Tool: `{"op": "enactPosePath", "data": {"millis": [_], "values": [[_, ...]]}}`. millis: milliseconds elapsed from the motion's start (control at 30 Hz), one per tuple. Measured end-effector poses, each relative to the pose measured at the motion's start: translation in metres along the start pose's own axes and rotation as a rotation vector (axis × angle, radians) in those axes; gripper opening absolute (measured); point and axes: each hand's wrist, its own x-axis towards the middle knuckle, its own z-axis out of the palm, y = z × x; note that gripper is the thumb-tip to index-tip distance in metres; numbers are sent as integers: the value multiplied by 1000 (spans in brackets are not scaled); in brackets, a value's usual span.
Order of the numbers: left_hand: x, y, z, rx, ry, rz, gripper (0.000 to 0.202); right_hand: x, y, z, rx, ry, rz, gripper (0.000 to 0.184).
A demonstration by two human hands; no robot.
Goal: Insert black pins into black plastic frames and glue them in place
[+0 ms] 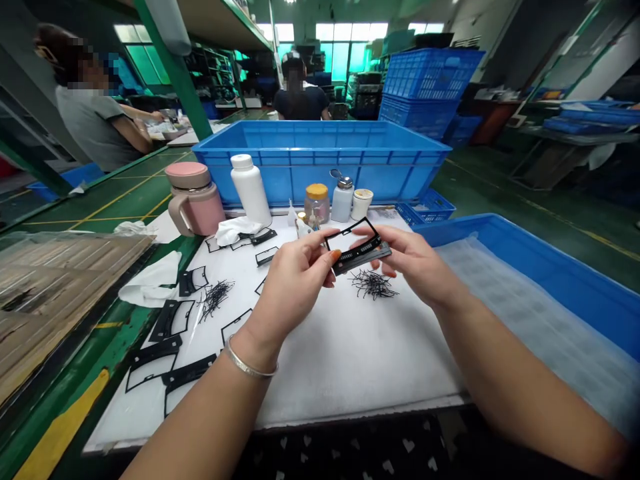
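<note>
My left hand [295, 277] and my right hand [413, 260] meet above the white foam mat [350, 353], both pinching a small black rectangular frame part [356, 245] with a dark strip under it. The left fingers grip its left end, the right fingers its right end. A small pile of thin black wire pieces [373, 285] lies on the mat just below the part. A second pile of wire pieces [216, 297] lies to the left, among several loose black frames [173, 319].
A pink mug [194, 198], a white bottle [250, 189], a yellow-lidded jar [317, 202] and small dispensers stand before a big blue crate [320, 157]. Another blue bin with a clear tray [545, 300] sits at right. White cloths [150, 280] lie at left. Two people work behind.
</note>
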Motion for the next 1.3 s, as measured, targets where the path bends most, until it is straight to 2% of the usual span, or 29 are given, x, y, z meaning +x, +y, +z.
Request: {"op": "enactPosePath", "data": {"millis": [67, 133, 200, 300, 367, 433, 500, 567, 667, 833, 1100, 1200, 1300], "values": [[4, -1, 2, 112, 28, 32, 36, 3, 2, -4, 203, -129, 116, 54], [6, -4, 5, 240, 64, 50, 35, 3, 5, -4, 322, -151, 161, 60], [8, -6, 8, 331, 70, 53, 35, 4, 10, -2, 382, -95, 204, 56], [10, -10, 13, 440, 34, 62, 39, 4, 22, -2, 422, 60, 248, 45], [11, -14, 16, 581, 41, 91, 45, 4, 30, -6, 446, 167, 232, 42], [12, -18, 22, 774, 37, 136, 42, 4, 36, -12, 472, 261, 201, 40], [14, -23, 30, 960, -59, 179, 29, 3, 38, -18, 497, 336, 179, 37], [15, -29, 40, 1076, -223, 216, 20, 2, 38, -21, 513, 366, 170, 35], [17, -37, 54, 1126, -382, 268, 20, 1, 37, -18, 520, 347, 172, 36], [19, -48, 63, 1145, -448, 319, 20, 0, 36, -9, 520, 319, 179, 38], [19, -52, 64, 1184, -446, 353, 20, 0, 37, -9, 493, 323, 198, 34], [14, -45, 62, 1191, -425, 348, 19, -1, 38, -10, 486, 329, 195, 32], [5, -31, 47, 1172, -362, 322, 19, -1, 40, -11, 481, 333, 190, 32]]}}
